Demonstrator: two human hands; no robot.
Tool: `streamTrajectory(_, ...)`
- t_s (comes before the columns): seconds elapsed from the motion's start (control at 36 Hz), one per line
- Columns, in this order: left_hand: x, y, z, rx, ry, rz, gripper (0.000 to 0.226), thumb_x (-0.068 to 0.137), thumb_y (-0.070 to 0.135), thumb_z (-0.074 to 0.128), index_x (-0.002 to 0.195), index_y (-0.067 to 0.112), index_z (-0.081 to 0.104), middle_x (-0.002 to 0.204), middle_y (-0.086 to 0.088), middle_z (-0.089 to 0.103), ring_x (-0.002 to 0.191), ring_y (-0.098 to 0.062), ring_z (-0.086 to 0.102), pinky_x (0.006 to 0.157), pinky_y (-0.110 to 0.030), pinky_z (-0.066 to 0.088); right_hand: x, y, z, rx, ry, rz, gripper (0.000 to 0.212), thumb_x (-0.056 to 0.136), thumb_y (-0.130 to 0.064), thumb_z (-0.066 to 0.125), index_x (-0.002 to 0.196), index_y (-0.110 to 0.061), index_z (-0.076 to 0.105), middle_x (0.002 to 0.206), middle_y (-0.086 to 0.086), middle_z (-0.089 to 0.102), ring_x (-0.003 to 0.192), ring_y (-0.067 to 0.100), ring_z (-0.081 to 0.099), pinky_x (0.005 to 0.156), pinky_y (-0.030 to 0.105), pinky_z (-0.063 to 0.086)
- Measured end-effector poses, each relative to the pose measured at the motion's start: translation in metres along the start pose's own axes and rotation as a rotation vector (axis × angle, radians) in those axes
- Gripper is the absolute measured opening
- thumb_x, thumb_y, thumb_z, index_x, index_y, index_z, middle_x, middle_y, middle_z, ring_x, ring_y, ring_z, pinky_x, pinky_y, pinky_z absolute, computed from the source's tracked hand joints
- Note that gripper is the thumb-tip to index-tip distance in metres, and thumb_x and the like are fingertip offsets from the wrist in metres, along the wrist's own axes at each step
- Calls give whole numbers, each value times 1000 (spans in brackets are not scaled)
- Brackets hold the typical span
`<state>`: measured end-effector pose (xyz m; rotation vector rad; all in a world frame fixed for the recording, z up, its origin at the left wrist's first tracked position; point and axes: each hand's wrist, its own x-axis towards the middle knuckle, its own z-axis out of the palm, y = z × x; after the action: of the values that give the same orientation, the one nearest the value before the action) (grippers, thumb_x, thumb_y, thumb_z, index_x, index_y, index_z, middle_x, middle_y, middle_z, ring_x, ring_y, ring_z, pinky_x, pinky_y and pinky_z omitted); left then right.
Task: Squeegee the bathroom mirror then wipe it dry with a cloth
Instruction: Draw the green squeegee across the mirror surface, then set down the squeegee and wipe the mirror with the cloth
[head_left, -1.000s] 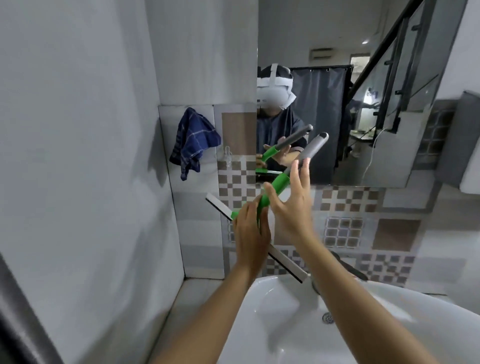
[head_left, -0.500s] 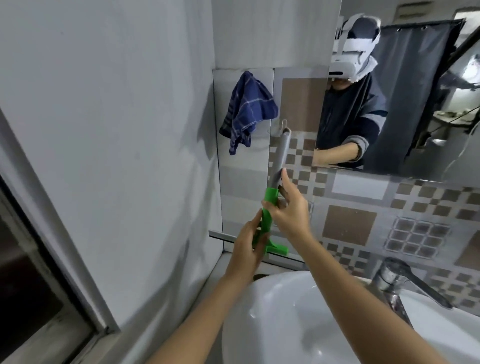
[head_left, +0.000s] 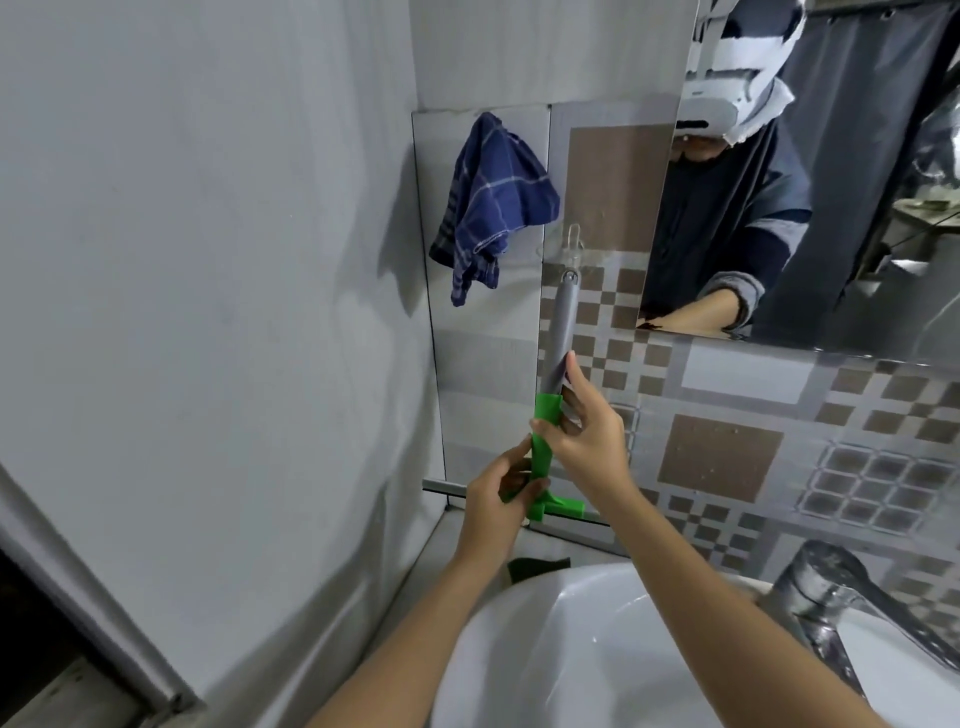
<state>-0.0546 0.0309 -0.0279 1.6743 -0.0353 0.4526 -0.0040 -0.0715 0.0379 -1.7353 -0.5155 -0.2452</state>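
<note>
Head view: I look forward and down at a wall corner above a basin (head_left: 597, 649).
Squeegee (head_left: 551, 395): I have it upright against the tiled wall (head_left: 727, 415), at about 12 o'clock from my hands. Its grey handle top sits just under a small clear hook (head_left: 571, 241); whether it hangs on the hook I cannot tell. Its green lower part runs down to the blade bar, which lies level just above the basin's rim.
Left hand (head_left: 496, 506): my grip here is closed around the green lower handle, just above the blade bar.
Right hand (head_left: 584, 434): this grip is pinched on the handle where grey meets green, forefinger stretched up along the grey part.
Cloth (head_left: 493, 200): blue checked, hanging bunched on the wall at about 11 o'clock from the squeegee's top, apart from it.
Mirror (head_left: 857, 182): at 2 o'clock from my hands, its lower edge above the patterned tiles; it reflects a person with a headset and a dark curtain.
Tap (head_left: 852, 597): chrome, at 4 o'clock from my right hand, on the basin's far rim.
Dark item (head_left: 535, 567): it lies between wall and basin, under my left wrist; too hidden to identify.
</note>
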Motion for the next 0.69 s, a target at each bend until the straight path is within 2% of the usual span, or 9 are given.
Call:
streamTrajectory(0.11, 8, -10, 6, 30, 22, -8, 37, 87, 8, 61, 119, 25, 53, 101, 8, 66, 96, -4, 63, 85, -20, 52, 5, 8, 1, -20, 14, 4, 82, 78, 5, 66, 145, -16, 24, 123, -13, 45, 115, 3, 46, 95, 17, 44)
streamTrajectory(0.17, 13, -11, 9, 34, 26, 4, 33, 87, 10, 61, 113, 28, 54, 104, 8, 66, 96, -4, 63, 84, -20, 52, 7, 12, 1, -25, 22, 2, 82, 78, 6, 66, 145, -17, 24, 125, -14, 44, 117, 4, 45, 99, 24, 44)
streamTrajectory(0.25, 20, -14, 11, 38, 22, 32, 29, 88, 11, 61, 114, 22, 55, 107, 7, 65, 98, -4, 62, 83, -16, 51, 11, 17, 3, -43, 27, -6, 82, 78, 6, 66, 145, -19, 25, 126, -14, 44, 119, 5, 44, 102, 32, 43)
streamTrajectory(0.39, 30, -21, 15, 13, 35, 38, 28, 88, 9, 60, 107, 29, 56, 105, 6, 65, 96, -5, 62, 80, -14, 50, 17, 23, 4, -41, 46, -3, 82, 78, 5, 67, 144, -23, 27, 140, 0, 45, 128, 13, 43, 105, 34, 41)
streamTrajectory(0.5, 35, -23, 19, -36, 44, 29, 28, 90, 5, 56, 106, 29, 57, 103, 6, 66, 96, -5, 62, 79, -13, 49, 21, 30, 4, -60, 54, -8, 80, 78, 4, 67, 143, -25, 29, 140, -1, 45, 127, 12, 44, 105, 32, 42)
streamTrajectory(0.61, 36, -22, 16, 6, 9, 38, 31, 92, 5, 51, 108, 32, 55, 108, 8, 63, 100, 1, 59, 86, -14, 49, 21, 30, -1, -183, 121, -111, 69, 81, 1, 65, 139, -20, 36, 130, -9, 43, 114, 5, 47, 101, 29, 45)
streamTrajectory(0.69, 48, -9, 4, 92, 112, 114, 36, 91, 6, 53, 111, 36, 52, 113, 14, 58, 104, 7, 55, 94, -15, 45, 24, 18, -7, -195, 226, -196, 58, 83, -1, 63, 134, -17, 43, 126, -8, 41, 117, 12, 47, 101, 37, 46)
